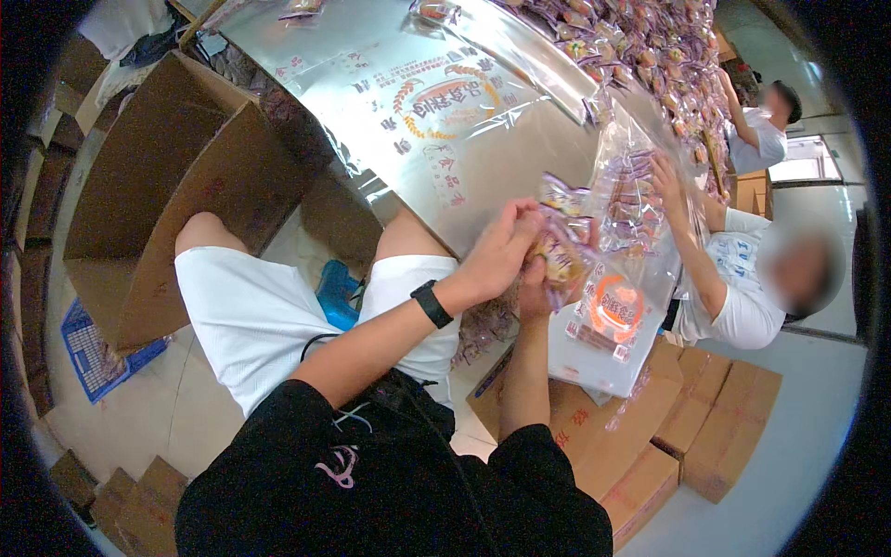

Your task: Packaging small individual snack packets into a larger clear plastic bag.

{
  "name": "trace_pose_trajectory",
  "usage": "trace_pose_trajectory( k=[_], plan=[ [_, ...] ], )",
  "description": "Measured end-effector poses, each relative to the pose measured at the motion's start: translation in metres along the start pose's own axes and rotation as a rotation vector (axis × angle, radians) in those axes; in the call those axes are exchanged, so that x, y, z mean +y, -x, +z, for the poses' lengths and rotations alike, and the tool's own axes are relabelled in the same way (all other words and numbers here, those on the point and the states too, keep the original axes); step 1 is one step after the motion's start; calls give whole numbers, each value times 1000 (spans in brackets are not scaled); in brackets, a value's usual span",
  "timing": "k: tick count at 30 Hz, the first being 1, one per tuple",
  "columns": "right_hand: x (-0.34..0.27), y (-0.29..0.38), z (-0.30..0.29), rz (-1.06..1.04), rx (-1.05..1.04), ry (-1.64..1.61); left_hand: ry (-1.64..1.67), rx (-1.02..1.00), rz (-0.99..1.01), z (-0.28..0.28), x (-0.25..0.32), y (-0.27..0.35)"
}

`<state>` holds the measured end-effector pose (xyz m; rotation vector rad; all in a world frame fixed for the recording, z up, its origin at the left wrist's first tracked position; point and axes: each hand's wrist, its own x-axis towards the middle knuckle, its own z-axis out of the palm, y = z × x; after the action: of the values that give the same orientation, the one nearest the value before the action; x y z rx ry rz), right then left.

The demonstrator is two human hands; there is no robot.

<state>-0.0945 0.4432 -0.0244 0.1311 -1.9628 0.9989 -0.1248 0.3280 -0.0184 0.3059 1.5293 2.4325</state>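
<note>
Several wrapped snack packets point(560, 257), in clear film with purple edges, are bunched between my two hands at the table's near corner. My left hand point(498, 247), with a black watch band on its wrist, has its fingers pinched on their near edge. From below, my right hand point(534, 289) grips the same packets, thumb against the front one. Just beyond them is a large clear plastic bag point(630, 198) with several packets lined up inside. A co-worker's hand point(668, 184) rests on that bag's far side.
A metal table point(480, 160) bears flat printed plastic bags point(445, 97). Piled packets point(626, 49) cover its far side. An open carton point(181, 167) stands at left, above a blue crate point(104, 355). Printed bags point(612, 327) lie on cartons point(731, 425) at right. Two people are at right.
</note>
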Motion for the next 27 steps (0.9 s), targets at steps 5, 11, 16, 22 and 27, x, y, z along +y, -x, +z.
trace_pose_trajectory(
  k=[5,11,16,22,27],
  plan=[
    [24,-10,-40,318,109,-471,-1351,-20,382,-59,46,5],
    [34,17,-62,402,265,-295,-1519,-159,409,-97,33,7],
    [-6,8,-51,331,11,-401,-1165,-47,228,-104,36,-4],
    [4,12,-48,173,-62,-376,-1615,-132,310,-119,42,-2],
    [-11,19,-42,132,-122,-247,-1524,-45,254,-113,50,4]
  ],
)
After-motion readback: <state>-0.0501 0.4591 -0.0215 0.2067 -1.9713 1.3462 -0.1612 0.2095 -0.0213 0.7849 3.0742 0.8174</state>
